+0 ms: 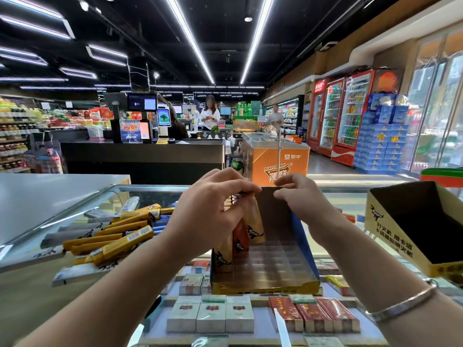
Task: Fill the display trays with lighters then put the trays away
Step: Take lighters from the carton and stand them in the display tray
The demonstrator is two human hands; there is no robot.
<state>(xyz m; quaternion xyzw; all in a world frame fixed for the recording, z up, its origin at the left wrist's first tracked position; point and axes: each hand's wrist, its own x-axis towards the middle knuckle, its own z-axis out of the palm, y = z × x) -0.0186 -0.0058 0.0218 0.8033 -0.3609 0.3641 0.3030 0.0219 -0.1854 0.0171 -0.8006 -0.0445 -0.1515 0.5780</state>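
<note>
While the left hand (213,209) curls its fingers around the tops of a few tan and orange plastic lighters (253,226), the right hand (298,196) pinches the upper back edge of the blue-and-gold cardboard display tray (265,284). That tray stands on the glass counter (155,189), lighters only along its left side. Loose yellow and grey lighters (110,236) lie heaped to its left; an open yellow cardboard box (390,234) sits right.
</note>
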